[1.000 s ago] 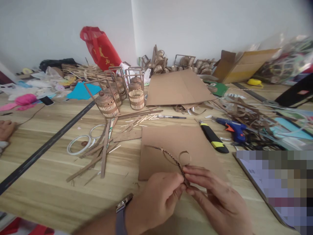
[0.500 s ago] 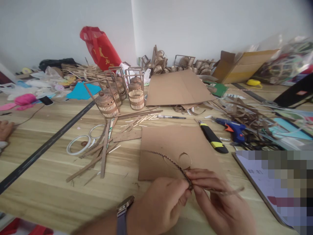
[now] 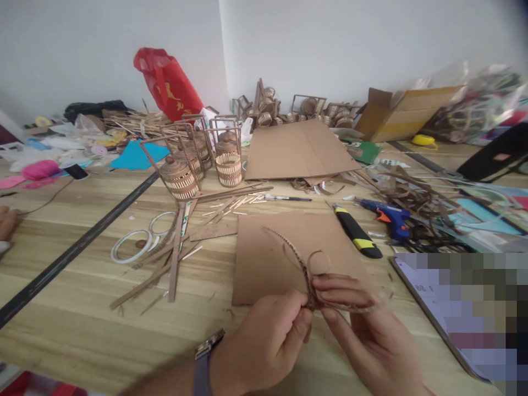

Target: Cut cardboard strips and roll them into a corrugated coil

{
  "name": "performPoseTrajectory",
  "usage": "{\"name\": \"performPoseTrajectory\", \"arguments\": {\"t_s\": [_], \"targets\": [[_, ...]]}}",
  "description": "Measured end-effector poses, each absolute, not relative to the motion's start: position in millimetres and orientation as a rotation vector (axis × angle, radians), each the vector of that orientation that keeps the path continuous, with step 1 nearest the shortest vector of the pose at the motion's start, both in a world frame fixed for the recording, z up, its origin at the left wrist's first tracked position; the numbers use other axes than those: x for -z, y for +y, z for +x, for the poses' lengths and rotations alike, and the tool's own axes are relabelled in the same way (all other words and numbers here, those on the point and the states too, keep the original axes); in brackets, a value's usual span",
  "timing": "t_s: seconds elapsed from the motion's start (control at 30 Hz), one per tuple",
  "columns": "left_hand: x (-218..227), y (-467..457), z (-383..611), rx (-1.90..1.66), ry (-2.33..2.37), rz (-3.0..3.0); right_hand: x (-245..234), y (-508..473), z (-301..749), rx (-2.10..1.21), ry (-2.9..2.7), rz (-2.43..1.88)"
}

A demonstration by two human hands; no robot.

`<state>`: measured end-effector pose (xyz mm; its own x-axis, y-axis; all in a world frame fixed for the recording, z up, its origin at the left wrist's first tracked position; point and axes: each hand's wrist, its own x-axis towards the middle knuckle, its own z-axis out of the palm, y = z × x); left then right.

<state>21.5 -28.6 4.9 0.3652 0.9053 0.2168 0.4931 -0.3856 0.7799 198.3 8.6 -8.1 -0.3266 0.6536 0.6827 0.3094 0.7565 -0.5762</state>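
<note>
Between my two hands is a curved strip of corrugated cardboard [image 3: 292, 247], its ridged edge showing. My left hand [image 3: 274, 335], with a watch on the wrist, pinches the strip near its bend. The fingers of my right hand [image 3: 358, 319] are closed on the same strip from the other side, and a part of it runs along under them. A thin curled strip [image 3: 319, 262] loops just above the right fingertips. Beyond my hands a flat cardboard sheet [image 3: 259, 258] lies on the wooden table [image 3: 82, 297].
To the right lie a box cutter [image 3: 358, 231], a blue glue gun [image 3: 388, 216] and a tablet-like device [image 3: 429, 308]. Tape rings [image 3: 131, 246] and cardboard strips [image 3: 176, 253] are on the left. Small lidded baskets [image 3: 179, 179] stand behind. Another person's hand [image 3: 7, 223] rests at far left.
Both hands have shifted slightly left. The strip's free end has swung up and to the right, so it stands steeper and more bent than before.
</note>
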Motion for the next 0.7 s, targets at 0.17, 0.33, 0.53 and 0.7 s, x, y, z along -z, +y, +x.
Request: {"name": "performPoseTrajectory", "arguments": {"t_s": [0.17, 0.33, 0.53, 0.7], "targets": [[-1, -29, 21, -0.925, 1.301, 2.053, 10, 15, 203, -0.302, -1.816, -0.875], [4, -28, 21, -0.958, 1.339, 1.989, 4, 32, 213, -0.459, -1.435, -1.064], [1, -22, 21, -0.958, 1.331, 1.761, -15, 24, 221, -0.333, -1.556, -0.999], [1, -20, 23, -0.945, 1.227, 1.544, -17, 15, 209, -0.164, -2.061, -0.875]]}}
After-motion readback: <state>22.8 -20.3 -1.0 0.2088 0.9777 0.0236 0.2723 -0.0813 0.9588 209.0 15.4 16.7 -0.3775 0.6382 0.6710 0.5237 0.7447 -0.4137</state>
